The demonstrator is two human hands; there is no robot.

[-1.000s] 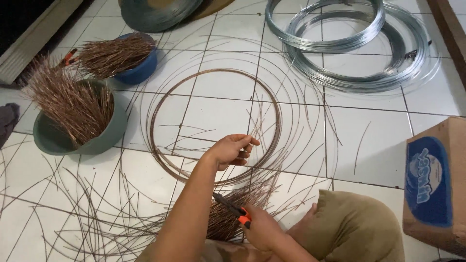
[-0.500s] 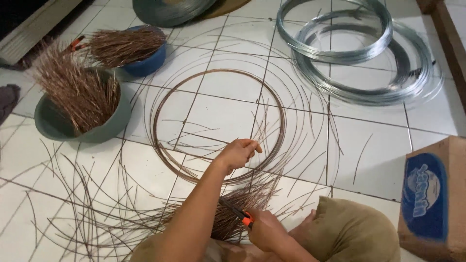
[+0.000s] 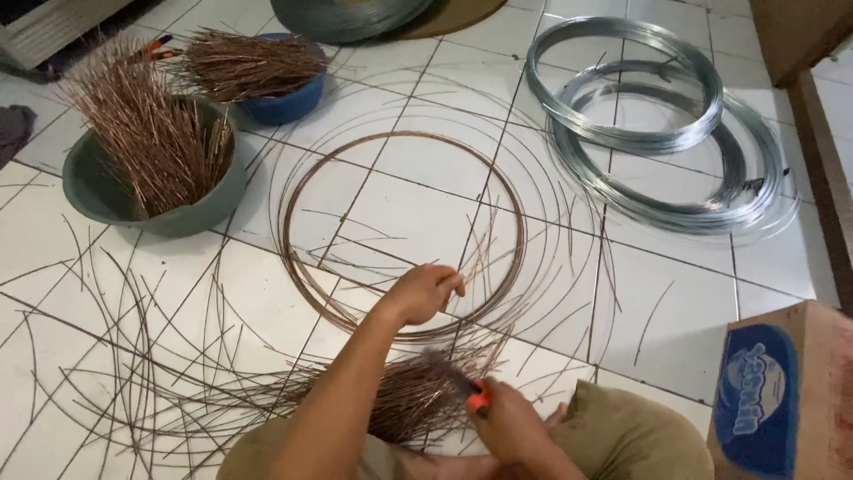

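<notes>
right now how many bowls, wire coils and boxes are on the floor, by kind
bowls of cut wire pieces: 2, a green bowl and a blue bowl
silver wire coils: 2
copper wire coil: 1
cardboard box: 1
total: 6

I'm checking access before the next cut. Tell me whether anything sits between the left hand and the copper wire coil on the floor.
Nothing visible does. The left hand is already at the near edge of the copper wire coil, fingers pinching wire there. The right hand holds an orange-handled tool lower down, apart from that spot.
</notes>
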